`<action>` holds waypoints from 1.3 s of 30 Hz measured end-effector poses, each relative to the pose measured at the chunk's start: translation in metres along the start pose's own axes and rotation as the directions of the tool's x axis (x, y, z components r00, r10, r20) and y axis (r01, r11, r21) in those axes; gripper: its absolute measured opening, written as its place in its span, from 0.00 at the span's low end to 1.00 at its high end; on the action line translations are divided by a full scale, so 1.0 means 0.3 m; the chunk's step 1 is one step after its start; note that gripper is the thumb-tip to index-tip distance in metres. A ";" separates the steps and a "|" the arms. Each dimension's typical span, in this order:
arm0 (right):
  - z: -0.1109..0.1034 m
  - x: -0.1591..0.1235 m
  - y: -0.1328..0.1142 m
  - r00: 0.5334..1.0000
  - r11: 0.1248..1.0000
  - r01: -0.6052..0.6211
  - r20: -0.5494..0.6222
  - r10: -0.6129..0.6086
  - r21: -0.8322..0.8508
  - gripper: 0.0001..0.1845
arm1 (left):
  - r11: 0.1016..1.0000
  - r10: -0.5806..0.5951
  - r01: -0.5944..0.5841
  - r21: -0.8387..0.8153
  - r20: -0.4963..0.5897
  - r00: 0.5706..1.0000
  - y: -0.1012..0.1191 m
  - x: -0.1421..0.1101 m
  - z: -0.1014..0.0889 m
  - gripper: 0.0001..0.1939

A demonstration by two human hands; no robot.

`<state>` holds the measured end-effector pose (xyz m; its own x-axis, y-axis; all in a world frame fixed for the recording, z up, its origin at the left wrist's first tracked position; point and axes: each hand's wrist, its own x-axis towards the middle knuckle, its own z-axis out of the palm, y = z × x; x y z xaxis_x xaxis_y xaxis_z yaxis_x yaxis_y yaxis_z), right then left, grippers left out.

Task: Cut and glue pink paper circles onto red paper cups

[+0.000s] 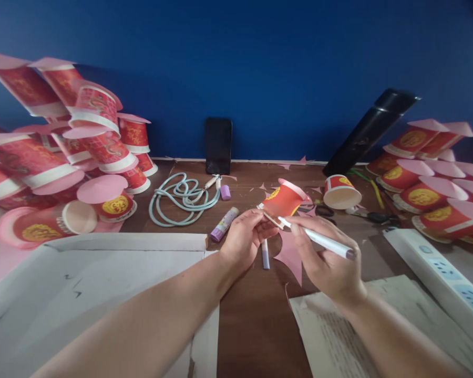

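Observation:
My left hand (246, 233) is closed on a red paper cup (285, 200) with a yellow print, tilted on its side. A pink paper disc covers the cup's far end. In my right hand (331, 257) is a white marker (323, 240), its tip touching or very close to the cup's near rim. Under the hands lie a pink paper scrap (289, 254) and a slim white and lilac stick (265, 255). Beyond them another red cup (342, 192) rests on its side, its pale round end towards me.
Stacked cups with pink discs stand left (102, 149) and right (429, 191). Around the middle are a coiled cable (183, 199), phone (218, 144), glue stick (224, 224) and black flask (370, 131). Nearer lie a white box lid (134, 244), power strip (437, 268) and printed paper (331, 336).

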<state>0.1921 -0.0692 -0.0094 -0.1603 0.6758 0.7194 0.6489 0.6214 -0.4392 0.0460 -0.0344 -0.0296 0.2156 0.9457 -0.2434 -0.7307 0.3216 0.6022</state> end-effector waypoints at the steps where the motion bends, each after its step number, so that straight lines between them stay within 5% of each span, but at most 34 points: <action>1: 0.000 0.000 0.000 1.000 1.000 -0.003 0.023 0.003 0.006 0.11 | 1.000 0.001 -0.001 0.004 -0.001 1.000 0.000 -0.001 0.001 0.04; 17: 0.002 0.007 0.006 0.998 1.000 0.009 -0.065 -0.010 -0.022 0.12 | 0.997 0.041 -0.042 0.066 0.022 0.999 0.000 -0.014 0.006 0.08; 22: -0.001 0.007 0.005 0.999 0.999 0.029 0.045 -0.030 0.028 0.12 | 0.993 0.059 -0.062 0.096 0.025 0.998 -0.001 -0.020 0.009 0.06; 26: -0.002 0.011 0.008 0.998 1.000 0.020 -0.057 -0.021 -0.013 0.13 | 0.982 0.075 -0.082 0.171 0.045 0.996 -0.003 -0.021 0.010 0.06; 31: -0.003 0.011 0.010 0.999 1.000 0.023 0.029 -0.023 0.016 0.14 | 0.967 0.113 -0.121 0.224 0.047 0.992 -0.011 -0.017 0.008 0.07; 35: -0.006 0.010 0.009 0.998 1.000 0.005 -0.059 -0.005 -0.009 0.14 | 0.953 0.139 -0.150 0.262 0.058 0.989 -0.016 -0.018 0.010 0.09; 39: -0.005 0.007 0.008 0.999 1.000 0.019 0.028 -0.019 0.018 0.14 | 0.945 0.159 -0.167 0.283 0.051 0.986 -0.019 -0.018 0.010 0.11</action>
<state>0.1943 -0.0670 -0.0081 -0.1931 0.6745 0.7126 0.6323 0.6408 -0.4353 0.0509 -0.0410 -0.0295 0.1297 0.9860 -0.1051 -0.5430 0.1593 0.8245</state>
